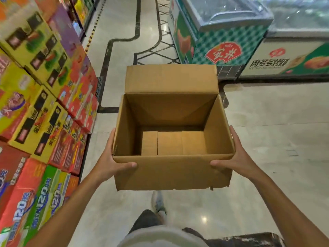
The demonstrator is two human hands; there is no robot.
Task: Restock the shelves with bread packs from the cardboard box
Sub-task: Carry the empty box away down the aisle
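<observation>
A brown cardboard box [170,173] is held up in front of me above the floor, its top open and its far flap standing up. Only its bare cardboard bottom shows inside; no bread packs are in view. My left hand [114,157] grips the box's near left corner, thumb across the front wall and fingers along the left side. My right hand [233,155] grips the near right corner the same way, thumb on the front wall.
Stacked colourful cartons [41,107] line the left side of the aisle. Chest freezers [222,32] stand at the far right. Pale tiled floor [267,139] runs between them, and my shoe [158,204] shows below the box.
</observation>
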